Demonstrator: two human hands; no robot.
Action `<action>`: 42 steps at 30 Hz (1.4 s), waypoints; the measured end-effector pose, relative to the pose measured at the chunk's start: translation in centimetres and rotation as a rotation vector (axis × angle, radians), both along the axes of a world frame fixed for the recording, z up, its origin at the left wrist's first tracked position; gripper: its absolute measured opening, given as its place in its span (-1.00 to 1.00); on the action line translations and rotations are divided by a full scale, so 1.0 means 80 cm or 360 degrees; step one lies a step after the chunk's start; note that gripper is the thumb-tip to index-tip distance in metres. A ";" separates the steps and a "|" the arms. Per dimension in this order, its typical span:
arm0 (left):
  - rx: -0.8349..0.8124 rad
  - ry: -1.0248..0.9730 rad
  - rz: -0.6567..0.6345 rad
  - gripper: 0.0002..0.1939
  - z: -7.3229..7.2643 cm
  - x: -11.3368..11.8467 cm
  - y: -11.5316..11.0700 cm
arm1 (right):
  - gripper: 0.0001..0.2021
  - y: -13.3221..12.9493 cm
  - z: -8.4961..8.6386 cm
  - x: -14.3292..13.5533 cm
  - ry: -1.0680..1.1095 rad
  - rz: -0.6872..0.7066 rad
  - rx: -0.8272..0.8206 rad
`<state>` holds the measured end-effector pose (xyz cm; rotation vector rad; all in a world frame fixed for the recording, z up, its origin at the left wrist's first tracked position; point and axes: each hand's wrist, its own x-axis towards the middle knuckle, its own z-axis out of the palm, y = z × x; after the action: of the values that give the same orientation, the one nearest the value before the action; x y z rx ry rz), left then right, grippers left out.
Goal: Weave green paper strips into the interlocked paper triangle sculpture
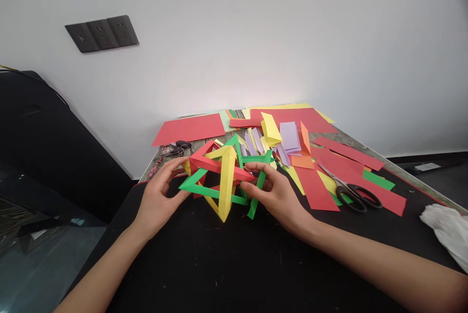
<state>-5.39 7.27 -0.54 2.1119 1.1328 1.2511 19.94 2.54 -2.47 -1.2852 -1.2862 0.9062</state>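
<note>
Between my hands is a folded paper model (227, 176) made of interlocking red, green and yellow triangular frames, held above the black mat (219, 269). My left hand (161, 191) grips its left side, thumb below and fingers behind the red and yellow corners; some fingertips are hidden. On the right side, my right hand (276, 193) pinches a red point of the model with thumb and forefinger. A green folded strip (260, 186) hangs near those fingers and passes partly behind them. The model's yellow lower tip points down toward the mat.
Large scissors (356, 196) lie on red paper strips (347, 166) at the right, with smaller scissors (177, 148) at the back left. Folded yellow (270, 128) and purple paper pieces (290, 136) sit behind the model. A red sheet (193, 128) lies near the wall; white tissue (446, 230) is far right.
</note>
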 end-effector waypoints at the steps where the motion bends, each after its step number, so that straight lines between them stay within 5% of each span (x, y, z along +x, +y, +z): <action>1: 0.0011 0.0007 0.0007 -0.45 0.000 0.000 -0.002 | -0.50 0.001 -0.001 0.001 0.0028 0.0018 -0.0008; 16: 0.0337 -0.0072 -0.0127 -0.24 0.011 0.018 -0.028 | -0.61 0.019 -0.004 0.010 0.0436 0.0246 -0.0071; 21: 0.0775 -0.0183 -0.0189 -0.13 0.018 0.024 -0.038 | -0.67 0.025 0.000 0.014 0.0786 0.0464 -0.0149; 26: 0.1346 0.0190 0.0046 -0.45 0.023 0.026 -0.059 | -0.74 0.026 0.003 0.015 0.0897 0.0558 -0.0096; 30: 0.1394 0.0536 -0.0059 -0.65 0.026 0.030 -0.075 | -0.80 0.023 0.004 0.014 0.0891 0.0598 -0.0102; 36: 0.1538 0.0599 -0.0160 -0.85 0.031 0.040 -0.081 | -0.73 0.023 0.000 0.015 0.0864 0.0642 -0.0116; 42: 0.1550 0.0589 -0.0197 -0.77 0.025 0.044 -0.076 | -0.75 0.027 -0.004 0.016 0.0853 0.0708 -0.0094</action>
<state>-1.85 1.17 1.45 3.1585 0.5015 1.5831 21.24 4.67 -2.76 -0.7220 -1.1265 1.4933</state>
